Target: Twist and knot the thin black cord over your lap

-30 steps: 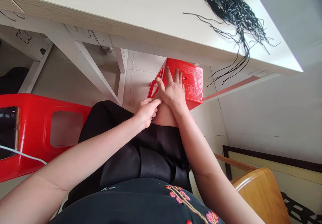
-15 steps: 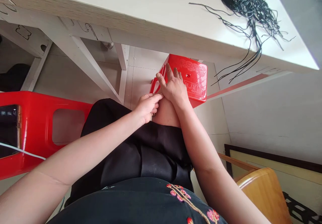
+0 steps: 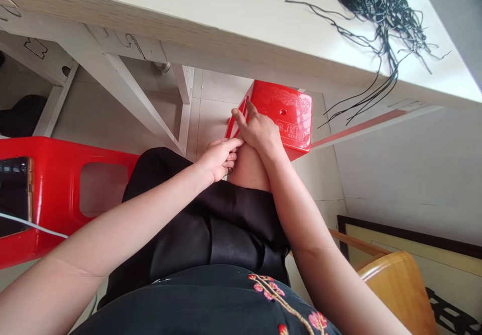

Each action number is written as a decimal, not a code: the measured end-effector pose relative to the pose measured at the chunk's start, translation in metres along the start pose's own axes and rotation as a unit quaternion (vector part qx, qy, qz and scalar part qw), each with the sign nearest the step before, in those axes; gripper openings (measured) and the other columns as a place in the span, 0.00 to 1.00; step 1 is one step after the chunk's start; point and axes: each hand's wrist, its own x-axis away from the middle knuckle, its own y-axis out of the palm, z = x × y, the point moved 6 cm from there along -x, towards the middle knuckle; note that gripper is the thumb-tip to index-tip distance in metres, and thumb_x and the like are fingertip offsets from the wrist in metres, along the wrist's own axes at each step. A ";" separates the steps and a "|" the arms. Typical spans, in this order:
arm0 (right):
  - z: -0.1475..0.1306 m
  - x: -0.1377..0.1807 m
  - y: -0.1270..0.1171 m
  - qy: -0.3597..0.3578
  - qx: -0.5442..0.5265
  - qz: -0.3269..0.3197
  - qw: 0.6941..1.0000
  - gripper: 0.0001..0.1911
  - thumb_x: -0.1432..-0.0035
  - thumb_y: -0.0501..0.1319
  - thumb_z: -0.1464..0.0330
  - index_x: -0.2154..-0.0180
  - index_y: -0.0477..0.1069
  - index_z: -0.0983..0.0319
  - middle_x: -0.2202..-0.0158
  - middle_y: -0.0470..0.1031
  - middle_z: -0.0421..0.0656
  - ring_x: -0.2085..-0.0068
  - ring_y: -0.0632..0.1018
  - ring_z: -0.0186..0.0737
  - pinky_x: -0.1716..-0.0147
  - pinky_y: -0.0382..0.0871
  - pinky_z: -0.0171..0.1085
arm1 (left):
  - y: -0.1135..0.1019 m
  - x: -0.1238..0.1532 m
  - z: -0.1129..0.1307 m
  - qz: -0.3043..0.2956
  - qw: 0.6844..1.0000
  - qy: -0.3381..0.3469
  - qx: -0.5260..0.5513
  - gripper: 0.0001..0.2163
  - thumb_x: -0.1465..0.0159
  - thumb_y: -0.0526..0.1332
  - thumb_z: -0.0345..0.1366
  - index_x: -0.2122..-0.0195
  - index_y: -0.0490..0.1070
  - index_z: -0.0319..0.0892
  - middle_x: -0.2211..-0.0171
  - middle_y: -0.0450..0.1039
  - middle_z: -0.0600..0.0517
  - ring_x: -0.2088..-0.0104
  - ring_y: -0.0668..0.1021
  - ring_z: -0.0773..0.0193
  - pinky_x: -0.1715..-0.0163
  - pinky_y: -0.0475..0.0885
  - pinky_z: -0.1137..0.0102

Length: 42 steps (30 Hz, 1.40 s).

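Note:
My left hand [image 3: 220,159] is closed in a pinch beside the bare knee [image 3: 250,169]. A short loop of thin black cord [image 3: 228,172] shows under its curled fingers; the rest of that cord is hidden. My right hand [image 3: 260,131] lies palm down over the knee, its heel touching the left fingertips. Its thumb and index finger are spread apart, and the other fingers bend down out of sight. Whether anything lies beneath the right palm cannot be seen.
A tangled bundle of black cords [image 3: 380,13] rests on the white table [image 3: 188,3], with ends hanging over the edge. One red stool [image 3: 293,109] stands beyond the knee. Another red stool [image 3: 56,174] at left holds a phone [image 3: 14,189]. A wooden chair [image 3: 402,285] is at right.
My right hand's outer fingers have bent downward from a straighter spread, staying on the knee. My left hand keeps its pinch, almost in place. The view has shifted slightly.

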 end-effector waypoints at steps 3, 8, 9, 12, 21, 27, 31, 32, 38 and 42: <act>-0.001 0.001 0.000 -0.003 -0.001 0.010 1.000 0.41 0.42 0.33 0.43 0.37 0.48 0.62 0.53 0.73 0.53 0.51 0.73 0.55 0.57 0.64 0.48 | 0.000 0.002 0.001 -0.007 1.000 -0.011 0.009 0.10 0.49 0.63 0.28 0.80 0.61 0.38 0.82 0.56 0.59 0.87 0.56 0.80 0.93 0.46 0.82; -0.001 0.001 0.000 0.000 0.006 0.016 1.000 0.42 0.43 0.33 0.42 0.37 0.48 0.62 0.53 0.73 0.54 0.52 0.73 0.55 0.57 0.65 0.48 | 0.000 0.005 0.000 -0.028 0.998 -0.046 0.030 0.09 0.50 0.63 0.28 0.80 0.62 0.38 0.82 0.56 0.59 0.87 0.56 0.80 0.93 0.46 0.82; -0.001 0.002 0.000 0.000 0.008 0.016 1.000 0.43 0.43 0.32 0.42 0.37 0.48 0.63 0.53 0.73 0.54 0.52 0.73 0.55 0.57 0.65 0.48 | 0.001 0.005 0.000 -0.032 0.998 -0.052 0.034 0.08 0.49 0.62 0.28 0.79 0.63 0.37 0.82 0.56 0.59 0.87 0.55 0.80 0.93 0.46 0.82; -0.001 0.003 0.000 0.000 0.008 0.020 1.000 0.43 0.43 0.32 0.42 0.37 0.48 0.63 0.54 0.73 0.54 0.52 0.73 0.55 0.57 0.65 0.47 | 0.001 0.006 -0.001 -0.043 0.996 -0.066 0.041 0.04 0.48 0.60 0.29 0.78 0.65 0.36 0.82 0.55 0.59 0.88 0.54 0.80 0.94 0.45 0.82; -0.001 0.004 -0.001 0.001 0.013 0.020 1.000 0.42 0.43 0.32 0.43 0.37 0.47 0.62 0.53 0.73 0.54 0.52 0.73 0.55 0.58 0.65 0.47 | -0.001 0.011 0.003 -0.043 0.994 -0.079 0.057 0.06 0.47 0.57 0.32 0.77 0.68 0.35 0.81 0.60 0.55 0.88 0.57 0.79 0.94 0.46 0.82; -0.002 0.006 -0.001 -0.005 0.012 0.036 0.999 0.42 0.43 0.33 0.42 0.38 0.49 0.62 0.54 0.74 0.53 0.53 0.74 0.56 0.58 0.66 0.47 | -0.009 0.016 0.003 -0.041 0.993 -0.103 0.031 0.02 0.49 0.60 0.28 0.77 0.69 0.34 0.79 0.63 0.53 0.86 0.60 0.78 0.94 0.46 0.83; -0.002 0.006 -0.001 -0.003 0.019 0.034 0.999 0.43 0.43 0.33 0.42 0.37 0.48 0.63 0.55 0.74 0.54 0.53 0.74 0.56 0.59 0.66 0.47 | -0.017 0.020 0.006 -0.036 0.998 -0.060 -0.008 0.03 0.50 0.62 0.23 0.74 0.71 0.35 0.78 0.65 0.52 0.82 0.67 0.75 0.89 0.57 0.82; -0.002 0.006 0.000 -0.001 0.021 0.030 0.999 0.43 0.43 0.32 0.42 0.37 0.48 0.63 0.55 0.74 0.54 0.53 0.73 0.56 0.59 0.66 0.47 | -0.019 0.020 0.007 -0.039 0.998 -0.043 -0.022 0.05 0.50 0.63 0.22 0.72 0.71 0.35 0.77 0.66 0.52 0.81 0.68 0.75 0.87 0.60 0.81; -0.003 0.006 -0.001 0.004 0.022 0.024 0.999 0.43 0.43 0.32 0.42 0.37 0.47 0.62 0.56 0.75 0.54 0.54 0.74 0.55 0.60 0.66 0.46 | -0.033 0.020 0.011 -0.009 0.995 0.008 -0.099 0.08 0.49 0.66 0.25 0.68 0.71 0.37 0.76 0.71 0.51 0.76 0.75 0.70 0.78 0.68 0.77; -0.003 0.008 -0.001 0.004 0.023 0.024 0.999 0.44 0.44 0.32 0.41 0.37 0.48 0.63 0.58 0.75 0.54 0.55 0.74 0.55 0.61 0.67 0.46 | -0.037 0.021 0.015 -0.001 0.991 0.015 -0.130 0.07 0.47 0.66 0.29 0.68 0.71 0.37 0.74 0.74 0.49 0.76 0.75 0.70 0.80 0.65 0.78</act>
